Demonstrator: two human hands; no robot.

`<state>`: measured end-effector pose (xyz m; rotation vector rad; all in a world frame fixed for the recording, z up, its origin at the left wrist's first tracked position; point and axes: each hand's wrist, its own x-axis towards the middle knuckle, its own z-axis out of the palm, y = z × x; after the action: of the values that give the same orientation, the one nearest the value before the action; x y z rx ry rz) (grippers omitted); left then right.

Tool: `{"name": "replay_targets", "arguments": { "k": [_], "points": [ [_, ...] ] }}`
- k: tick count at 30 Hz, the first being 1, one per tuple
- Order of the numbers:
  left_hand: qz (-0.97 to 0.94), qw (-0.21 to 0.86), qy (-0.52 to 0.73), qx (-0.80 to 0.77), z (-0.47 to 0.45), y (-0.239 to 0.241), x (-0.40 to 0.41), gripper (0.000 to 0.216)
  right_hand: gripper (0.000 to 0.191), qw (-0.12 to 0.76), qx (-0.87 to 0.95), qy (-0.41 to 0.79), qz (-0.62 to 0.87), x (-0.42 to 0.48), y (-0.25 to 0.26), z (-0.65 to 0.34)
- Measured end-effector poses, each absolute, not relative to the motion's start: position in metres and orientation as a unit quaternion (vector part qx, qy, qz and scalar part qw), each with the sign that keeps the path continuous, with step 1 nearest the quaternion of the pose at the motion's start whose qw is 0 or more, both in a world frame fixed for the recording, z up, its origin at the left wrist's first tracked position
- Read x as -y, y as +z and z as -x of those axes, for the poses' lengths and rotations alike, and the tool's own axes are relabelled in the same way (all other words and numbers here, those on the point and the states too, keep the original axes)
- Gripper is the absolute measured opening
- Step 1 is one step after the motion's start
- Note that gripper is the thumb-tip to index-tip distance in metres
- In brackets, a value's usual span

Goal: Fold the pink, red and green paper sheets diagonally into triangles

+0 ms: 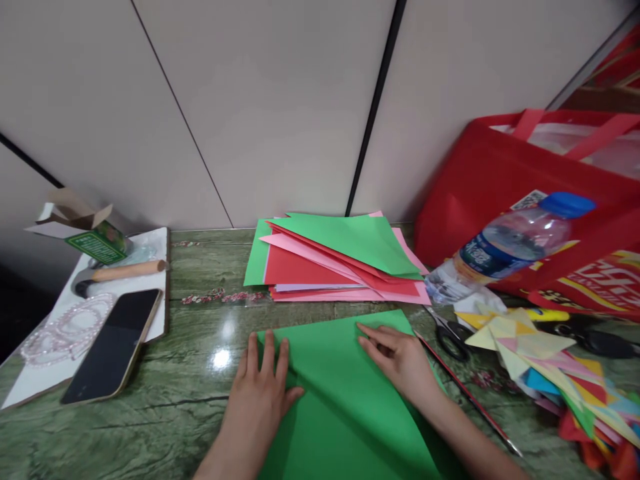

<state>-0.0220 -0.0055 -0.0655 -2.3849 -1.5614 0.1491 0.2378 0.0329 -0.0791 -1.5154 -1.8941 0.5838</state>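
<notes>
A sheet of green paper (345, 413) lies on the table in front of me, running past the bottom of the view. My left hand (263, 380) rests on its left side, fingers spread, with the fingertips near the top left corner. On the upper right part of the sheet is my right hand (400, 363). Its index finger and thumb stretch out slightly apart, while the other fingers are curled. Behind the sheet sits a stack of green, red and pink paper (320, 263). A red pencil-like stick (470, 393) lies beside my right forearm.
Scissors (450, 333), folded colored papers (550, 367), a water bottle (510, 243) and a red bag (465, 180) occupy the right. At left are a phone (115, 347), a wooden-handled tool (130, 269), beads (65, 330) and an opened box (97, 243). A pale wall (280, 100) stands behind.
</notes>
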Motion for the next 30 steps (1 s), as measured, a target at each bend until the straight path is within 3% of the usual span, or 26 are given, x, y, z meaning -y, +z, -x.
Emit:
{"name": "replay_targets", "arguments": {
  "k": [14, 23, 30],
  "points": [
    [0.819, 0.099, 0.028, 0.564, 0.021, -0.063, 0.004, 0.059, 0.039, 0.255, 0.746, 0.203, 0.581, -0.038, -0.075, -0.237],
    [0.803, 0.085, 0.051, 0.587, 0.008, -0.031, 0.004, 0.056, 0.041, 0.054, 0.765, 0.206, 0.608, -0.043, -0.043, -0.242],
    [0.813, 0.09, 0.04, 0.573, 0.01, -0.024, 0.008, 0.057, 0.064, -0.095, 0.788, 0.169, 0.584, -0.049, -0.01, -0.235]
  ]
}}
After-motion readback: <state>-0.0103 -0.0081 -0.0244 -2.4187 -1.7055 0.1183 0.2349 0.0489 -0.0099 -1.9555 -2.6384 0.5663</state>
